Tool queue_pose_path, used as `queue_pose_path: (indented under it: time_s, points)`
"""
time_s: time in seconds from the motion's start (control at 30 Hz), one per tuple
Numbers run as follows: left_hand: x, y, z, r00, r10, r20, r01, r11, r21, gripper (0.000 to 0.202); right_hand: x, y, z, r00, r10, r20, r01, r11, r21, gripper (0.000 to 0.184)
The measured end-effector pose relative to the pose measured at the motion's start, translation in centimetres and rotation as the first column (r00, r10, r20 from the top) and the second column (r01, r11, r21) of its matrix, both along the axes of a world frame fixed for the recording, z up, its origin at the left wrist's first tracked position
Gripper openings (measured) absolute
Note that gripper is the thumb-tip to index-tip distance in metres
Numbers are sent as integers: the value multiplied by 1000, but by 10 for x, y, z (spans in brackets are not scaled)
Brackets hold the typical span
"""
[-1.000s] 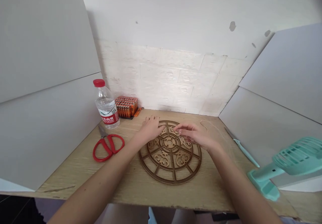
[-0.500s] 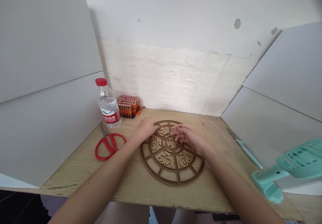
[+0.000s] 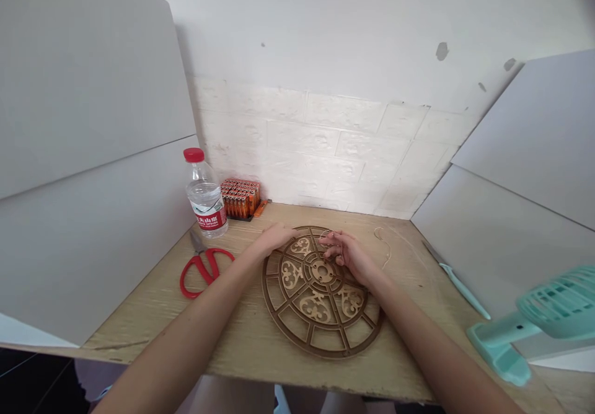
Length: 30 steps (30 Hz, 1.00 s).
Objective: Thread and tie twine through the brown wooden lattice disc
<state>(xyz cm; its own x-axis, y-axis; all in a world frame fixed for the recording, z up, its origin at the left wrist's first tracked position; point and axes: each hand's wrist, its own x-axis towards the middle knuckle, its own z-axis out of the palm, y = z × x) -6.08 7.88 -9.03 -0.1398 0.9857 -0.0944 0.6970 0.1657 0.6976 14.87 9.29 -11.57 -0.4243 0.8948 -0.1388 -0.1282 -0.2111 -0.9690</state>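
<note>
A round brown wooden fretwork disc point(image 3: 320, 293) with carved scrolls lies flat on the wooden table point(image 3: 232, 339). My left hand point(image 3: 274, 240) rests on its far left rim, fingers curled over the edge. My right hand point(image 3: 348, 254) sits over the disc's far part near the centre hub, fingertips pinched on a thin pale string point(image 3: 385, 246) that trails off to the right across the table.
A water bottle with a red cap point(image 3: 206, 196) and a box of orange batteries point(image 3: 240, 198) stand at the back left. Red scissors point(image 3: 202, 265) lie left of the disc. A mint knife point(image 3: 458, 281) and a mint fan point(image 3: 534, 324) are at the right. Grey panels wall both sides.
Both hands have shifted slightly towards the far rim of the disc. The right hand's pinch has moved from the hub area to the far spokes, drawing the string along.
</note>
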Motion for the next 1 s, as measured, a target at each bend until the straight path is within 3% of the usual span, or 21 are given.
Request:
queue_pose_path:
  time_s: [0.13, 0.27, 0.4, 0.7, 0.83, 1.0]
  points:
    - [-1, -5, 13, 927, -9, 375, 60, 990, -126, 45, 3, -4, 16, 998, -14, -57, 16, 1000, 25, 17]
    - [-5, -10, 28, 760, -33, 649, 136, 985, -110, 56, 11, -10, 36, 993, -60, -102, 70, 993, 97, 22]
    - [-10, -17, 42, 578, -63, 813, 229, 969, -88, 60, 16, -19, 49, 989, -91, -115, 111, 977, 182, 26]
    - [-5, -22, 41, 249, -86, 965, 303, 953, 7, 28, 16, -25, 46, 993, -110, 37, 82, 892, 444, 27]
    - [-2, -19, 34, 172, -83, 982, 268, 963, 34, 21, 15, -25, 47, 995, -93, 31, 64, 861, 505, 27]
    - [1, -17, 28, 98, -92, 991, 239, 969, 67, 31, 16, -27, 48, 982, -143, 121, 55, 839, 542, 29]
